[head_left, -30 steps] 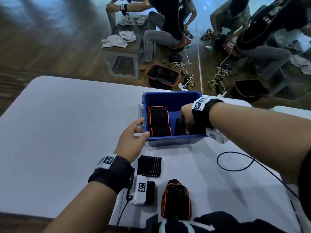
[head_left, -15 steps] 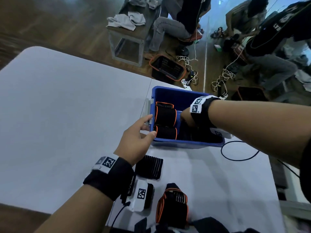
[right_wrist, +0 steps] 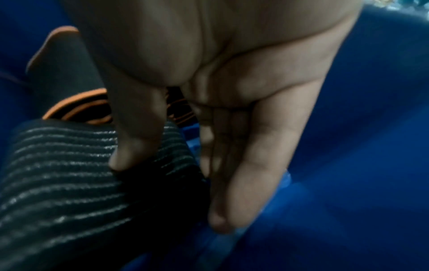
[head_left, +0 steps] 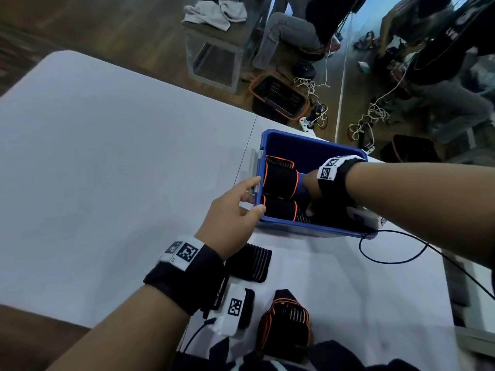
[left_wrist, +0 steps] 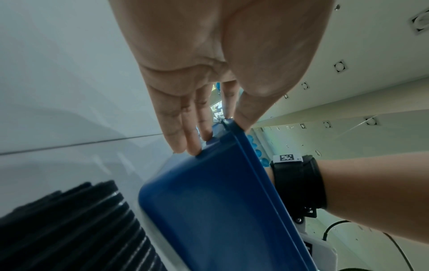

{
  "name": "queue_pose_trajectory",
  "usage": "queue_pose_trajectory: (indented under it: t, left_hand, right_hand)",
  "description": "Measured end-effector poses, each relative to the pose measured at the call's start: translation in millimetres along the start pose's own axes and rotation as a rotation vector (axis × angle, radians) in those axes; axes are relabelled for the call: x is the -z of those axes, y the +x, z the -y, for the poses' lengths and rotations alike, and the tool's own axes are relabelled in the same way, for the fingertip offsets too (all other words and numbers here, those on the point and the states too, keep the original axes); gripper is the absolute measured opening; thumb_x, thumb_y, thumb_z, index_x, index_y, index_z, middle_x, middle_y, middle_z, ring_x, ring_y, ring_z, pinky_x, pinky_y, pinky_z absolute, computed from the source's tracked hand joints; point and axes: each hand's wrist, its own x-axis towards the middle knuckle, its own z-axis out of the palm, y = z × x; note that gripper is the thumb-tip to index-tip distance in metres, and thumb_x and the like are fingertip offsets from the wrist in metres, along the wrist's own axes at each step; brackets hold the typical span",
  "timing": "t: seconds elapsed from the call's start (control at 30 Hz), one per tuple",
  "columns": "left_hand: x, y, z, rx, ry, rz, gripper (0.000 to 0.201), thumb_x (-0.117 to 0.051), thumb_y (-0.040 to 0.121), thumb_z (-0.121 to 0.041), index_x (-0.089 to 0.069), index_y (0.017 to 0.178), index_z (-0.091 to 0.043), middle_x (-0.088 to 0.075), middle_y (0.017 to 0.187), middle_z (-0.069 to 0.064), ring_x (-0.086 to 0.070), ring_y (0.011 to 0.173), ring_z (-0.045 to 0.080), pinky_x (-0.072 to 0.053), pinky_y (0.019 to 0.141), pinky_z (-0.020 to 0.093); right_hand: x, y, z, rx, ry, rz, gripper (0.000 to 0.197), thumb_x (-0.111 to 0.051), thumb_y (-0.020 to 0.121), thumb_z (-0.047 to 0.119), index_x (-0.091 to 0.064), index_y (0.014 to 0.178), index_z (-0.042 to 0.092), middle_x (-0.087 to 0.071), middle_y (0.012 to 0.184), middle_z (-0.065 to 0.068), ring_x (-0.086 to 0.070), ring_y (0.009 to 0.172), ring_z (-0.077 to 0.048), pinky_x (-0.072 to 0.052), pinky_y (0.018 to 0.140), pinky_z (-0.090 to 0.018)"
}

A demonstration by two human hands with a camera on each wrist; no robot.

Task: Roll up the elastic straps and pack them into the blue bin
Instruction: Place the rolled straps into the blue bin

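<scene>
The blue bin (head_left: 308, 145) stands on the white table (head_left: 107, 183) and holds two black rolls with orange edging (head_left: 281, 180). My right hand (head_left: 310, 194) reaches into the bin. In the right wrist view its thumb (right_wrist: 130, 146) and fingers pinch a rolled black ribbed strap (right_wrist: 58, 183) beside the orange-edged rolls (right_wrist: 69, 73). My left hand (head_left: 235, 207) is at the bin's near left corner. Its straight fingers (left_wrist: 183, 133) lie against the outer wall (left_wrist: 209, 201), with the thumb at the rim. A flat ribbed strap (head_left: 247, 263) and a folded orange-edged strap (head_left: 285, 325) lie on the table near me.
A black cable (head_left: 388, 253) loops on the table to the right of the bin. Beyond the far table edge are a black basket (head_left: 278, 100), floor cables and seated people. Bare tabletop stretches to the left.
My right hand has sunk lower into the bin with the ribbed roll, toward the orange-edged rolls. My left hand has stayed at the bin's corner.
</scene>
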Motion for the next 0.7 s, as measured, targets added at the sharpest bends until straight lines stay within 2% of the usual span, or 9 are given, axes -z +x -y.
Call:
queue_pose_trajectory:
  t: [0.03,0.13,0.23,0.3,0.37,0.4,0.53,0.63,0.7]
  left_hand:
    - [0,0,0,0.001,0.001,0.000,0.053,-0.061,0.096,-0.028,-0.045,0.143,-0.046,-0.061,0.111,-0.010,-0.063,0.073,-0.005,-0.047,0.071,0.011]
    - [1,0,0,-0.001,0.009,0.004,0.053,-0.062,0.096,-0.028,-0.046,0.144,-0.045,-0.060,0.111,-0.010,-0.065,0.075,-0.003,-0.046,0.066,0.004]
    - [1,1,1,-0.014,0.015,0.004,0.052,-0.062,0.096,-0.027,-0.047,0.144,-0.042,-0.060,0.108,-0.012,-0.064,0.073,-0.005,-0.046,0.066,0.003]
    - [0,1,2,-0.021,0.020,-0.002,0.052,-0.063,0.096,-0.026,-0.048,0.143,-0.040,-0.059,0.103,-0.013,-0.063,0.071,-0.004,-0.048,0.069,0.005]
    - [0,1,2,-0.022,0.026,-0.004,0.052,-0.063,0.096,-0.026,-0.048,0.143,-0.040,-0.059,0.102,-0.013,-0.064,0.072,0.001,-0.052,0.071,0.010]
    - [0,1,1,-0.022,0.027,-0.005,0.052,-0.063,0.096,-0.026,-0.048,0.144,-0.040,-0.059,0.103,-0.012,-0.065,0.073,0.004,-0.054,0.073,0.014]
    - [0,1,4,-0.031,0.014,0.003,0.052,-0.064,0.095,-0.027,-0.049,0.142,-0.042,-0.060,0.104,-0.008,-0.069,0.080,0.017,-0.060,0.084,0.037]
    - [-1,2,4,-0.026,0.007,0.012,0.052,-0.065,0.093,-0.028,-0.050,0.141,-0.043,-0.061,0.104,-0.007,-0.070,0.087,0.020,-0.059,0.088,0.046]
    - [-2,2,4,-0.016,0.003,0.009,0.053,-0.066,0.091,-0.030,-0.051,0.141,-0.043,-0.063,0.107,-0.007,-0.070,0.094,0.020,-0.058,0.091,0.048]
  right_hand:
    - [0,1,2,0.013,-0.066,-0.008,0.025,-0.074,0.087,0.023,-0.067,0.110,0.015,-0.068,0.098,-0.001,-0.064,0.093,-0.020,-0.050,0.083,-0.029]
    - [-3,5,2,-0.012,-0.185,0.037,0.044,-0.077,0.085,0.034,-0.068,0.121,0.009,-0.072,0.111,-0.008,-0.066,0.093,-0.020,-0.053,0.085,-0.027]
    - [1,-3,0,-0.009,-0.247,-0.009,0.040,-0.065,0.093,0.035,-0.066,0.124,0.009,-0.061,0.101,-0.002,-0.053,0.088,-0.017,-0.041,0.056,-0.017]
    - [7,-16,-7,-0.018,-0.258,-0.117,0.042,-0.070,0.088,0.042,-0.069,0.118,0.013,-0.065,0.099,-0.001,-0.059,0.088,-0.022,-0.045,0.066,-0.022]
    - [11,-25,-19,-0.010,-0.174,-0.244,0.042,-0.079,0.078,0.044,-0.073,0.107,0.014,-0.073,0.097,-0.004,-0.068,0.089,-0.025,-0.056,0.080,-0.032]
    - [12,-36,-24,0.009,-0.104,-0.322,0.037,-0.080,0.076,0.041,-0.073,0.101,0.015,-0.073,0.095,-0.004,-0.068,0.088,-0.025,-0.056,0.081,-0.035]
    - [-1,-101,-30,0.140,0.141,-0.585,0.020,-0.078,0.080,0.032,-0.066,0.088,0.018,-0.062,0.078,0.007,-0.061,0.079,-0.018,-0.046,0.070,-0.029]
    - [-42,-142,-18,0.278,0.337,-0.550,0.017,-0.079,0.080,0.032,-0.066,0.085,0.022,-0.065,0.076,0.009,-0.059,0.070,-0.004,-0.047,0.067,-0.025]
    - [-84,-151,-6,0.350,0.421,-0.437,0.021,-0.080,0.078,0.035,-0.065,0.089,0.025,-0.069,0.081,0.009,-0.062,0.073,-0.004,-0.051,0.071,-0.025]
